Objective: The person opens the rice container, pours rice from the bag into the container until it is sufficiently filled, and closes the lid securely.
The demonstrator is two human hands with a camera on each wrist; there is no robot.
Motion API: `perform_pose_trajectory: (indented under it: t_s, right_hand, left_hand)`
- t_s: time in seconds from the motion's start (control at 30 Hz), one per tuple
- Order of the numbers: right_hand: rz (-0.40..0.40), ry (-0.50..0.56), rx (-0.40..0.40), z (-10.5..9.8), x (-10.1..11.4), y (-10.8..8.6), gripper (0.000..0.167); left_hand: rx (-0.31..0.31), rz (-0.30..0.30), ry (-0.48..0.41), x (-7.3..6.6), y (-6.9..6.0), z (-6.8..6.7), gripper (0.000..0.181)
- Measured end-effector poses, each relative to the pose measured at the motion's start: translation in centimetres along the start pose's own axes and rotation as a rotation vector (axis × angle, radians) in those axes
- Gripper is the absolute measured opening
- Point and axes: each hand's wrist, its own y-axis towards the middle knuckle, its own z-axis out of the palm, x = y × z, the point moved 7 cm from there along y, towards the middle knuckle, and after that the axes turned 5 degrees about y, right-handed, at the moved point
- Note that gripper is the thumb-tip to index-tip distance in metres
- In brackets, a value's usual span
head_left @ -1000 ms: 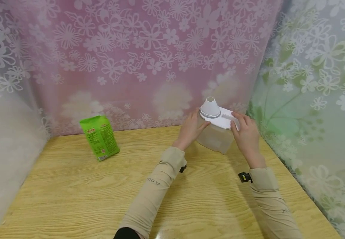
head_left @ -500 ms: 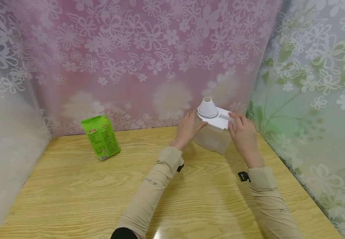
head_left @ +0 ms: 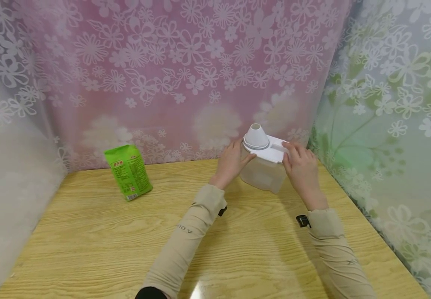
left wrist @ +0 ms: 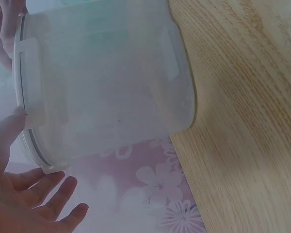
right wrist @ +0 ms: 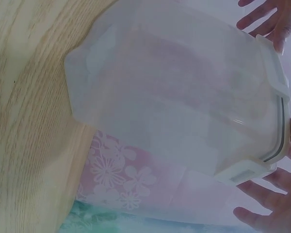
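A translucent plastic storage container (head_left: 261, 174) with a white lid (head_left: 269, 154) stands upright at the back right of the table. A cone-shaped white cap (head_left: 256, 137) rises from the lid's left part. My left hand (head_left: 231, 164) holds the lid's left end, its thumb on the front edge and its fingers round the side. At the opposite end my right hand (head_left: 302, 168) grips the lid between thumb and fingers. The left wrist view shows the container's wall (left wrist: 106, 77) close up, and some left fingers (left wrist: 53, 206) spread off it.
A bright green printed bag (head_left: 128, 173) stands at the back left of the wooden table (head_left: 107, 241). Pink flowered sheeting (head_left: 170, 83) hangs behind the table, and pale flowered sheeting (head_left: 394, 124) closes off the right side near the container.
Both hands have shifted slightly to the left together with the container. Their hold on the lid looks the same. The green bag's small shift fits a slight camera move.
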Motion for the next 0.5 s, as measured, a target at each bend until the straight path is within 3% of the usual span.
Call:
perform_pose_trajectory:
  t_s: [0.5]
  right_hand:
    - [-0.016, 0.043, 0.018, 0.4, 1.2, 0.0, 0.027]
  left_hand:
    - [-0.024, -0.020, 0.021, 1.1, -1.1, -1.0, 0.078]
